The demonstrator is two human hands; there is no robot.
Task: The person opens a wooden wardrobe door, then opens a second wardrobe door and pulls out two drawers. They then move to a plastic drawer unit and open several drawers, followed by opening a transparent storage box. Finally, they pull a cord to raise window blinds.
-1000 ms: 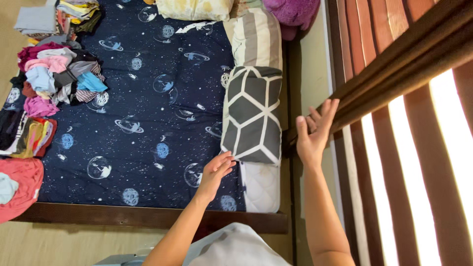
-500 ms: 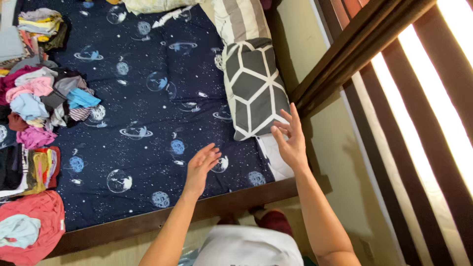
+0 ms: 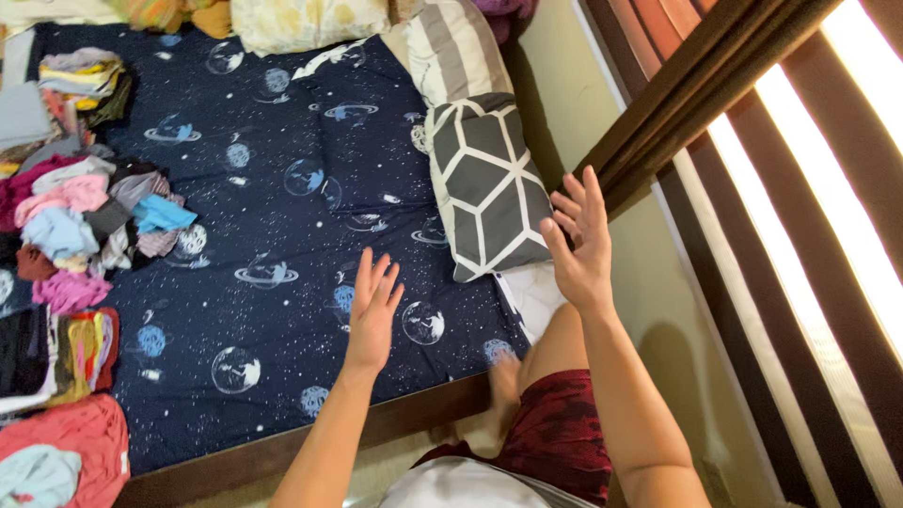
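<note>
Hands: two, both bare and holding nothing.
Left hand (image 3: 373,310): lower middle of the frame, fingers straight and spread a little, palm down over the bed sheet (image 3: 282,226), pointing toward the top of the frame.
Right hand (image 3: 578,246): right of centre, raised with fingers fanned wide apart, just beside the lower right corner of the grey pillow (image 3: 487,183); whether it touches the pillow cannot be told.
Grey pillow: one, dark grey with a white line pattern, lying flat along the right edge of the bed; its long axis runs from upper centre down toward the right hand, slightly tilted.
Other pillows: one striped pillow (image 3: 459,49) touching the grey one's upper end; one pale yellow pillow (image 3: 306,21) at the top centre.
Bed sheet: one, dark navy with planets and stars, filling the middle of the frame.
Clothes: one loose heap (image 3: 80,212) at the left; one folded stack (image 3: 83,77) at the upper left.
Curtain (image 3: 715,75): brown folds, upper right, sunlight between them.
</note>
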